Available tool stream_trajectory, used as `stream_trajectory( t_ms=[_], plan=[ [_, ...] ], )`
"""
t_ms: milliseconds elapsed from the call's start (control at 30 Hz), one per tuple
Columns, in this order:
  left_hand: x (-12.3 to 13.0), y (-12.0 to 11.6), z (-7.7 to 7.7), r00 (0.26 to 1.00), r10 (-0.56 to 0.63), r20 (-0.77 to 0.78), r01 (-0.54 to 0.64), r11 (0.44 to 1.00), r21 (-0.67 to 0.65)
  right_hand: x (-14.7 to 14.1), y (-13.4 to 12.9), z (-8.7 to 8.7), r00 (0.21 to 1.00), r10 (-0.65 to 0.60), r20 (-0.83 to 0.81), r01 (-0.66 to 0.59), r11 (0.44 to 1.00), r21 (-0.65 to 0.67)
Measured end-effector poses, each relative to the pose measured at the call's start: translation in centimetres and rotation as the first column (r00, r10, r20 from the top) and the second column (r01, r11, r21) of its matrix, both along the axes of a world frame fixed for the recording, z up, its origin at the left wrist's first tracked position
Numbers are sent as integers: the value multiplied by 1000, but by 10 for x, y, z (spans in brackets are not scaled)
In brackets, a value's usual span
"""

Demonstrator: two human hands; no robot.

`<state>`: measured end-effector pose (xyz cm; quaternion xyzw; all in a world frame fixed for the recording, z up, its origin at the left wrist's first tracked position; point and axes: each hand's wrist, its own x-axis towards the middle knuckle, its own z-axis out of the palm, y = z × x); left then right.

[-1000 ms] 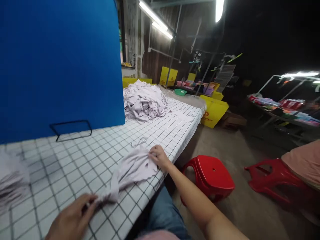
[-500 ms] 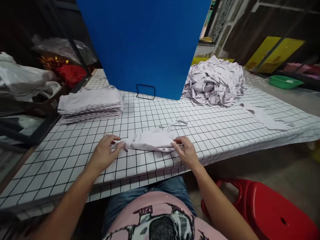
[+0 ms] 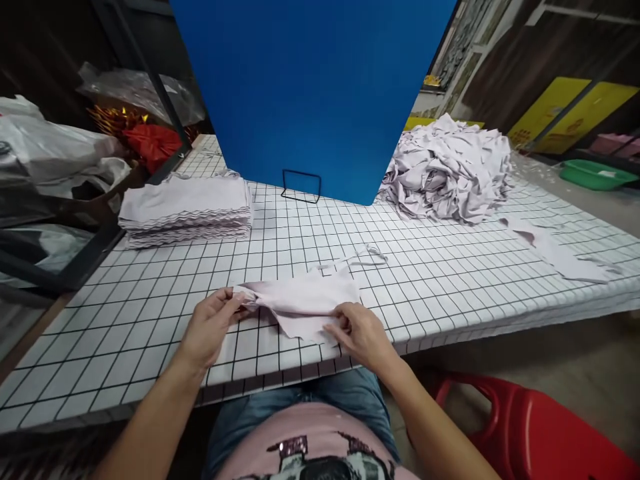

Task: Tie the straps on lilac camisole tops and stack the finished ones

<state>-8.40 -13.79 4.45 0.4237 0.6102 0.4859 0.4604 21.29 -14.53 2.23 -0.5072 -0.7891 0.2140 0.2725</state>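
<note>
- A thin, pale lilac-white cloth piece (image 3: pixel 305 297) lies low in the centre of the frame, on a white table cover with black grid lines (image 3: pixel 435 280).
- The left hand (image 3: pixel 213 327), left of centre, pinches the cloth's bunched left end between thumb and fingers.
- The right hand (image 3: pixel 363 333), right of centre, holds the cloth's near right edge in a narrow pinch.
- A neat, flat stack of pale cloths (image 3: pixel 187 203) sits at left; a crumpled, pale cloth heap (image 3: pixel 450 170) fills the upper right.
- A tall blue panel (image 3: pixel 315 87) stands at top centre.
</note>
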Motion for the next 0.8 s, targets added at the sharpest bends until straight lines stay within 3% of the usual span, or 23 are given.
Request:
stream_trajectory(
  t_ms=[33,100,167,233,267,367,500,600,700,800],
  plan=[
    [6,1,5,997,5,78,-5,1000,2,-5,4,1,999,-38,-25,38,999,0],
    [20,2,17,995,-81,54,80,996,26,-17,15,7,994,-50,-96,55,997,50],
    [32,0,28,955,-266,-130,275,960,52,-30,26,19,989,62,-132,-40,985,167],
    [41,-1,34,825,-426,-371,479,875,62,-42,38,30,969,233,-83,-209,950,233],
    [43,0,35,749,-446,-490,544,836,70,-46,44,34,951,307,-41,-290,929,228],
    [37,8,28,568,-299,-767,592,796,128,-48,60,40,914,406,26,-405,904,137],
    [14,33,24,461,-9,-887,456,860,228,-29,84,56,919,393,8,-393,916,86],
    [0,50,45,412,213,-886,316,879,358,-12,102,83,962,273,18,-270,934,235],
    [-6,54,67,406,385,-829,280,811,514,1,110,107,992,126,14,-118,882,457],
    [-12,44,65,397,385,-833,365,766,528,18,101,106,990,124,65,-140,855,499]
  ],
)
